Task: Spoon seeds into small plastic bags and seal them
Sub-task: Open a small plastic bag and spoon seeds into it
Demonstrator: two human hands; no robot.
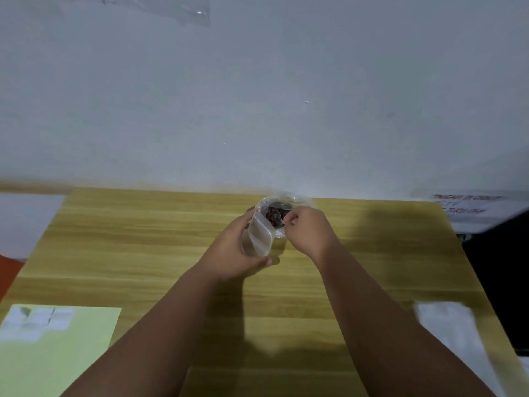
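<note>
My left hand (229,247) grips a small clear plastic bag (259,236), held tilted above the wooden table (143,239). Just beyond it sits a larger crumpled clear bag (286,200) with dark seeds (273,216) showing inside. My right hand (309,227) has its fingers curled and pinches a small spoon handle (287,222) at the mouth of the bags. The spoon's bowl is hidden among the seeds.
A light green sheet (57,353) with small white bags on it lies at the near left. White plastic bags (452,328) lie at the near right. A black object (498,276) stands at the right edge. The wall rises directly behind the table.
</note>
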